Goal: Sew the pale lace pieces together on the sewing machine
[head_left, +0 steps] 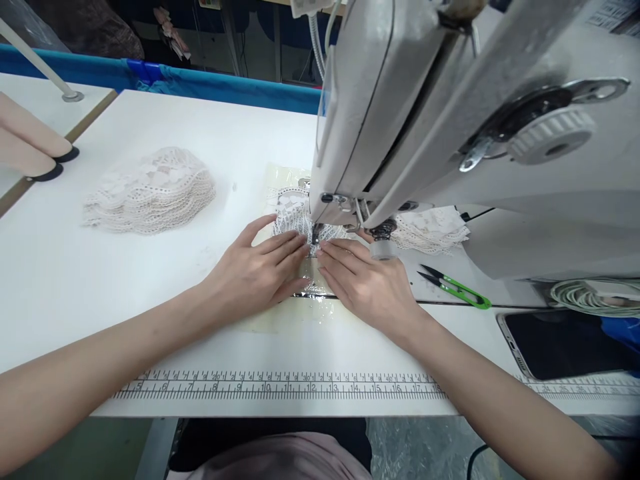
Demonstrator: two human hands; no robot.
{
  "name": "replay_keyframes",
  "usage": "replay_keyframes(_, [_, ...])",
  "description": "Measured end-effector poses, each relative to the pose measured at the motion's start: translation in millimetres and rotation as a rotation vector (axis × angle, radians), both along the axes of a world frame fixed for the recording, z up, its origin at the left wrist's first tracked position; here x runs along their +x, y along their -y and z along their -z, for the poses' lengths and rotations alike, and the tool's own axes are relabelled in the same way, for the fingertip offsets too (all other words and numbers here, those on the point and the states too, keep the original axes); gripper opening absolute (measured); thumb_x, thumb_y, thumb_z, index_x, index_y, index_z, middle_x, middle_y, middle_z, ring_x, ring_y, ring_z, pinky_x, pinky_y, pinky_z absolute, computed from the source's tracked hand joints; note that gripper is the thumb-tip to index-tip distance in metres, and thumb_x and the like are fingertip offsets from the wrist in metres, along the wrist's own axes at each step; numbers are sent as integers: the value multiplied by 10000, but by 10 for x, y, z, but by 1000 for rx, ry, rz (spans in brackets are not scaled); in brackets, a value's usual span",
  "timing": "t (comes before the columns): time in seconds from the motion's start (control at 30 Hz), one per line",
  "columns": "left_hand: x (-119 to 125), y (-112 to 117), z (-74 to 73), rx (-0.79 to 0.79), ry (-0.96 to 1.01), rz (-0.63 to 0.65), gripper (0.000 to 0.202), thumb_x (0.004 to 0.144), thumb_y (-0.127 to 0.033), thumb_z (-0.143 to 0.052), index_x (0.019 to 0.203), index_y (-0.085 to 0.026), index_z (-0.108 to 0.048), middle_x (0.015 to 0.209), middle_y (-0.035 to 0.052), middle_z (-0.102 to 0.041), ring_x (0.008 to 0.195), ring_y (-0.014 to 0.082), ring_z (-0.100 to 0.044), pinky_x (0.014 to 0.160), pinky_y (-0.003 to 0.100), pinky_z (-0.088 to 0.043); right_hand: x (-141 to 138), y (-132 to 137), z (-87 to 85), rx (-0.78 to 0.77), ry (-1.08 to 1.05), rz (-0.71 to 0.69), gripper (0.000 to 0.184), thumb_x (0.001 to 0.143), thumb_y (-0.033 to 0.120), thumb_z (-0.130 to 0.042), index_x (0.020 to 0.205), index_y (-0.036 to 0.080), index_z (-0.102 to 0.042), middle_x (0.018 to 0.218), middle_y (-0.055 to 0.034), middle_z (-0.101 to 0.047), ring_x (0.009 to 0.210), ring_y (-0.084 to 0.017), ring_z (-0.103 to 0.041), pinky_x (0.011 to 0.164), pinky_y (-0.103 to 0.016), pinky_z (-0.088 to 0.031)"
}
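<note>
A piece of white lace point(291, 213) lies under the head of the sewing machine point(400, 93), partly hidden by it. My left hand point(253, 272) rests flat on the near left part of the lace, its fingers stretched toward the presser foot point(315, 233) and the thumb lower down. On the other side of the foot, my right hand point(367, 280) lies with straight fingers on the lace, close to the left fingertips. Part of the right hand is behind the machine's lower parts. Beneath both hands, a shiny yellowish clear sheet point(315, 310) covers the machine bed.
A stack of lace pieces point(155, 193) lies at left; more lace point(430, 230) sits behind the needle area at right. Green thread snips point(457, 288), a phone point(565, 343) and coiled cable point(595, 297) are at right. A printed ruler point(280, 387) runs along the front edge.
</note>
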State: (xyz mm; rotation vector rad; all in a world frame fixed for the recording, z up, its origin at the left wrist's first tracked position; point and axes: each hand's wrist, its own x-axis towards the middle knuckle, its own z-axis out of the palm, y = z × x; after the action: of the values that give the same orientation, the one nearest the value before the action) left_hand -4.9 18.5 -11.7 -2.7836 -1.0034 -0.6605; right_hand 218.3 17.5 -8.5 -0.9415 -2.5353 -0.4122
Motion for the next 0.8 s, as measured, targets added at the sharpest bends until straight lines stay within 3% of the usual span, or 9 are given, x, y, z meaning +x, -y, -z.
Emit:
replay_keyframes(0.27, [-15,-107,9,-63,-13,-42,396,995,-361,-461,1288,-137,-606,1275,117,-655,1226,262,-599,1185,523,-258,-5,-43,25,20,24,63,261,976,247,-511,1101,142,-715,968,-81,-772,931,-220,-704,984,-442,-496])
replay_keyframes(0.6, [-25,-173,30,-114,-6,-94,448,1003,-412,-416,1350,-163,-551,1313,114,-634,1293,288,-536,1188,573,-220,21,-28,1,-4,-5,15,249,966,234,-525,1114,149,-707,1137,-79,-732,1032,-224,-667,986,-436,-485])
replay_keyframes(0.8, [-25,-166,12,-71,-18,-143,407,971,-376,-486,1317,-180,-573,1290,139,-632,1221,305,-571,1118,565,-333,33,3,-40,-68,-17,11,227,943,226,-558,1106,184,-711,1156,-58,-725,1017,-225,-663,918,-422,-510])
